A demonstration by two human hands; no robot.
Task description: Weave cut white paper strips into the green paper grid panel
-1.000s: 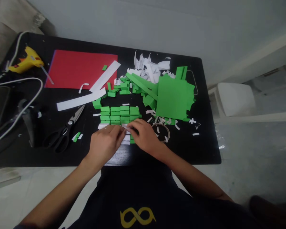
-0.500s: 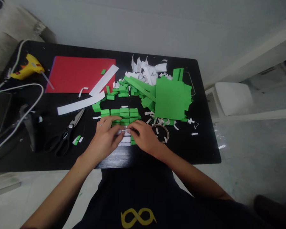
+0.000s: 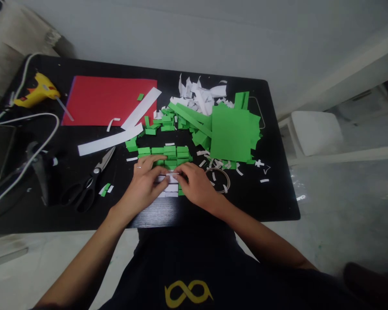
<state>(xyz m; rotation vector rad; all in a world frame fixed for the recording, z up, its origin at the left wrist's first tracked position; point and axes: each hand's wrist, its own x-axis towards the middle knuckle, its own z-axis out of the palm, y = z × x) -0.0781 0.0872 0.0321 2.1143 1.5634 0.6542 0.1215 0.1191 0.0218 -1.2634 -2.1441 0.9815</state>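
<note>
Rows of folded green paper pieces (image 3: 170, 150) and white paper pieces (image 3: 171, 188) lie side by side near the table's front edge. My left hand (image 3: 148, 177) rests over their left part, its thumb and index finger closed at the left end of a small folded white paper piece (image 3: 172, 176). At that piece's right end, the thumb and fingers of my right hand (image 3: 194, 183) are pinched together. The fingers of both hands hide part of the rows beneath them.
Black-handled scissors (image 3: 90, 183) lie left of my hands. A yellow glue gun (image 3: 40, 91), red sheet (image 3: 106, 101) and white strips (image 3: 110, 140) are farther left. Behind are white paper scraps (image 3: 198, 97) and a green paper square (image 3: 230, 133). A tape ring (image 3: 228, 178) sits by my right wrist.
The white paper piece between my fingertips has tipped from a thin edge-on line to lie flatter among the rows. Both hands have barely moved.
</note>
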